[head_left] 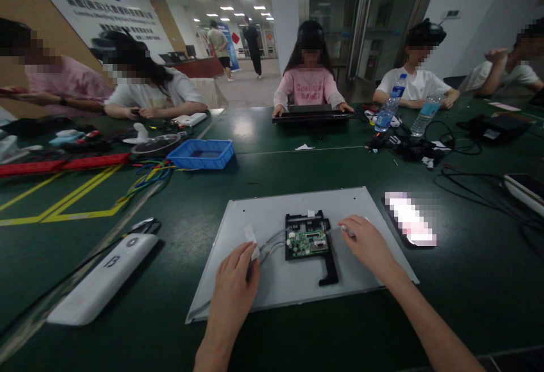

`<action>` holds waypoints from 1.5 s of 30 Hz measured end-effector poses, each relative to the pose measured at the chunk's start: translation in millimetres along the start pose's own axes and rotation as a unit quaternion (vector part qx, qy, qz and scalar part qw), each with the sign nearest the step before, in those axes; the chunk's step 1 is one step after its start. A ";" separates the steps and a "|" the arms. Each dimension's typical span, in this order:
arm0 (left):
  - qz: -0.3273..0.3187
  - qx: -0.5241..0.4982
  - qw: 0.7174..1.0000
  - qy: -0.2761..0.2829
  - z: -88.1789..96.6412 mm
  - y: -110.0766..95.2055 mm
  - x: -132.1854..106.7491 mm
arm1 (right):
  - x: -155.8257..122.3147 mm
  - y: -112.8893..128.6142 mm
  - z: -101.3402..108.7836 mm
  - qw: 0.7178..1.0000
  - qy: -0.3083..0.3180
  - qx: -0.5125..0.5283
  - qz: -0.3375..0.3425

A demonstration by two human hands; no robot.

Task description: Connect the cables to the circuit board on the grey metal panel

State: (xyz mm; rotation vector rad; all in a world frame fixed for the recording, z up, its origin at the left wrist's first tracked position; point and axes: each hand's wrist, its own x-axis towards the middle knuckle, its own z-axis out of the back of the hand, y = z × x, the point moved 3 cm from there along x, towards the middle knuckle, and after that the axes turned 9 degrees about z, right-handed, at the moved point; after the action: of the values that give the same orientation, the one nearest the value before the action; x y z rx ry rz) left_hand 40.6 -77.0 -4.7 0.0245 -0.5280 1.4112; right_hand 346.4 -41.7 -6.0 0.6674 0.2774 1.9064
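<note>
A grey metal panel (272, 281) lies flat on the green table in front of me. On it sits a small green circuit board (306, 241) in a black frame, with thin grey wires (272, 241) running off its left side. My left hand (233, 287) rests on the panel at the wires' left end, fingers pressed together on a white tape tab (250, 235). My right hand (369, 242) lies just right of the board, fingers curled round a small white object I cannot name.
A phone (410, 220) lies right of the panel. A white device (104, 278) lies at left. Farther back are a blue tray (202, 153), coloured cables (147, 176), two water bottles (389, 108) and black cables (463, 151). Several people sit around the table.
</note>
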 end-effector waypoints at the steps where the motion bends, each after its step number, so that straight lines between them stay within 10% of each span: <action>1: 0.001 -0.002 1.000 -0.001 0.4 -0.1 -0.1 | -0.1 -0.6 0.8 1.000 -0.001 0.000 -0.004; 21: 0.018 0.080 0.994 0.070 3.1 -9.8 -3.0 | 0.1 -12.3 -0.6 0.999 0.029 0.004 0.018; 37: 0.058 0.073 0.994 0.053 3.8 -5.6 -8.3 | 76.6 28.2 -39.7 0.984 0.081 -0.113 0.112; 45: 0.054 0.075 0.995 0.046 4.9 -5.4 -8.0 | 62.9 13.8 -1.1 0.987 -0.011 -0.127 0.093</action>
State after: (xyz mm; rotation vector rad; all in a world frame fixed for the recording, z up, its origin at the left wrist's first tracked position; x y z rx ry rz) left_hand 43.5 -86.9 -1.8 0.0516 -0.3500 1.5486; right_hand 316.5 9.1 20.0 0.5568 -0.0449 2.0653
